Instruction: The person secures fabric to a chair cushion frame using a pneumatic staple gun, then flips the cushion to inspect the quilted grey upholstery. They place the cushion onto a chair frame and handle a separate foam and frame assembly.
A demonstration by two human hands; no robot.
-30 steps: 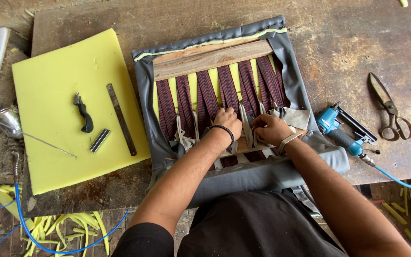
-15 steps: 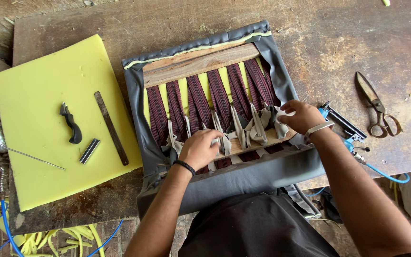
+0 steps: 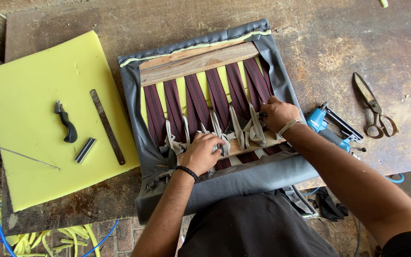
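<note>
Seat frame: the upturned seat cushion frame (image 3: pixel 200 62) is lying mid-bench right in front of you, grey vinyl cover (image 3: pixel 243 178) folded up around its edges, maroon webbing straps (image 3: pixel 196 97) running from the far wooden slat to the near one.
Left of frame: a yellow foam sheet (image 3: pixel 34 157) is lying flat, carrying a black-handled hand tool (image 3: pixel 65 122), a flat metal bar (image 3: pixel 107 126) and a strip of staples (image 3: pixel 85 150); all well apart from your hands.
Right of frame: a blue pneumatic stapler (image 3: pixel 331 126) is sitting just beside your right wrist, its blue hose trailing off the bench edge; heavy shears (image 3: pixel 372 107) are lying farther right, closed.
In the way: loose grey strap ends (image 3: pixel 250 131) are bunching up between your two hands over the near slat.
Surface: a worn, scratched brown workbench (image 3: pixel 357 43); yellow foam offcuts (image 3: pixel 53 235) and blue hose are littering the brick floor at lower left.
Left hand: your left hand (image 3: pixel 204 153) is pressing down on the near slat, fingers curled over the strap ends, black band at the wrist.
Right hand: your right hand (image 3: pixel 278 114) is resting at the frame's right edge, fingers drawn together on the outermost strap; whether it is pinching it, you cannot tell.
</note>
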